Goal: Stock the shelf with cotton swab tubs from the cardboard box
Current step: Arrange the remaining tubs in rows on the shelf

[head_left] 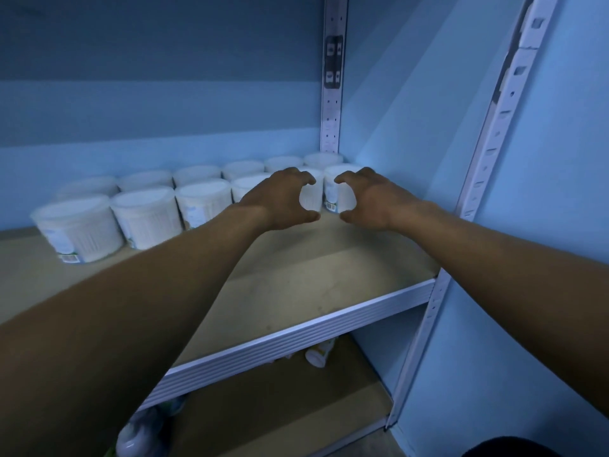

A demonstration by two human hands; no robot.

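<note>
Left hand [280, 199]: reached over the shelf board, fingers curled into a C with thumb low, cupped toward one tub but with a visible gap; nothing gripped.
Right hand [369, 199]: mirrored pose, fingers curled, thumb low, cupped toward the neighbouring tub; whether fingertips touch it cannot be told.
Tub between the hands [311, 197]: upright, white, in the front row, partly hidden by the left fingers.
Rightmost front tub [337, 192]: upright, barcode label low on its side, just beside the first tub and near the rear corner post [333, 94].
Tub rows [145, 216]: two rows along the back wall, lids up, sides close or touching (left end blurred).
Shelf board [296, 285]: bare brown surface from the tubs forward to the front lip, widest open room on the near right.
Front lip [296, 331]: ribbed pale metal edge, running diagonally under both forearms.
Right front post [487, 159]: slotted upright, closing the shelf's right side just beside the right forearm.
Lower shelf [280, 407]: bottle-like items [318, 356] lying under the lip, too dim to identify.
</note>
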